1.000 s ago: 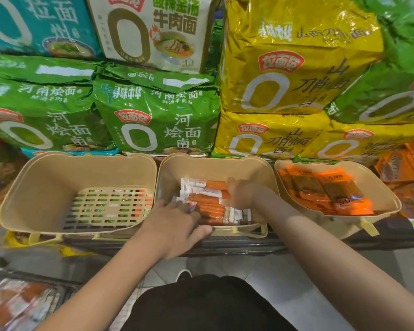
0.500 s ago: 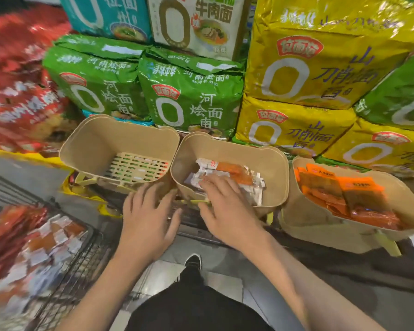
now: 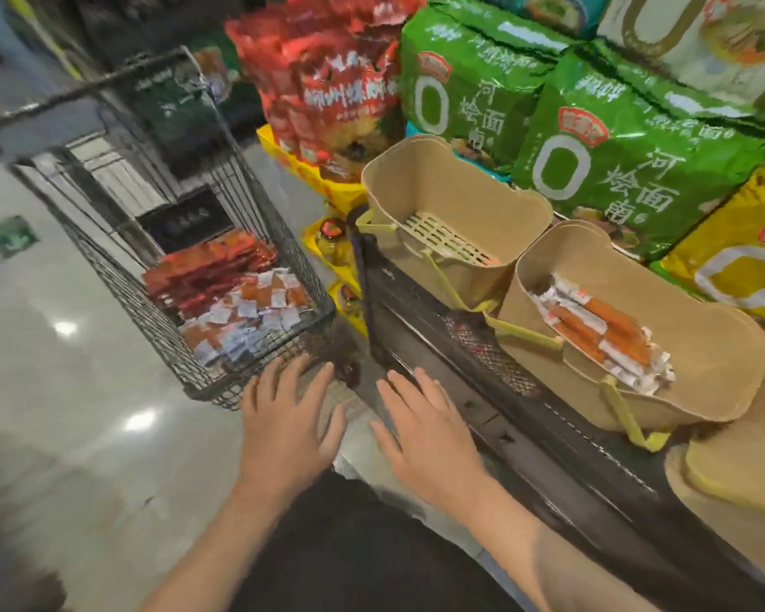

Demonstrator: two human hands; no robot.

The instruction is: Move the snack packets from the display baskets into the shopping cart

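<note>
Beside cart (image 3: 160,240): two flat empty hands (image 3: 283,430), two tan baskets (image 3: 456,178)

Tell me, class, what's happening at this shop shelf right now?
A person is emptying snack packets from tan display baskets into a wire shopping cart. Both hands are open and hold nothing: the left hand and right hand hover between cart and shelf. The cart already holds packets. The near basket looks empty; the middle basket still has orange-and-white packets.
</note>
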